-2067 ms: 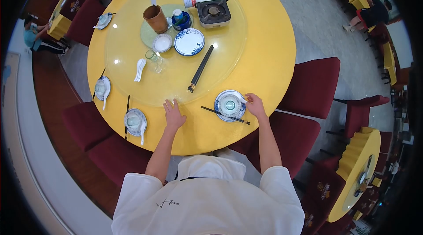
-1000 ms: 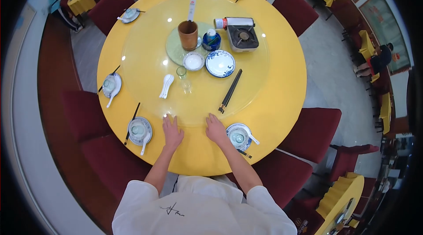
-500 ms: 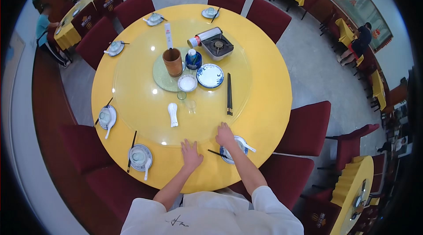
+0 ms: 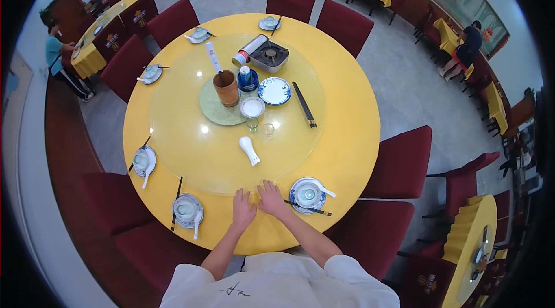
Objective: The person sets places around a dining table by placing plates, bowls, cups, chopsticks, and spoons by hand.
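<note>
My left hand point(image 4: 244, 208) and my right hand point(image 4: 272, 198) lie side by side at the near rim of the glass turntable point(image 4: 185, 152). Both hold nothing, fingers stretched forward. Beyond them on the glass are white soup spoons point(image 4: 249, 151), small glass cups point(image 4: 252, 125), a white bowl point(image 4: 252, 107), blue-rimmed plates point(image 4: 274, 91) and black chopsticks point(image 4: 304, 104). Farther back stand a brown cylindrical holder point(image 4: 226, 88), a blue container point(image 4: 247, 79) and a portable gas stove point(image 4: 270, 56). Right of my right hand is a place setting point(image 4: 308, 194) with bowl, spoon and chopsticks.
The turntable sits on a round yellow-covered table point(image 4: 352, 106). Another place setting point(image 4: 187, 211) lies left of my hands, with several more around the edge. Dark red chairs point(image 4: 399, 160) ring the table. One person point(image 4: 55, 56) stands far left, another point(image 4: 467, 48) far right.
The turntable has turned counterclockwise: the spoons moved right, the stove moved left, and the chopsticks tilted. My right hand slid left and nearer, beside my left, uncovering the right place setting.
</note>
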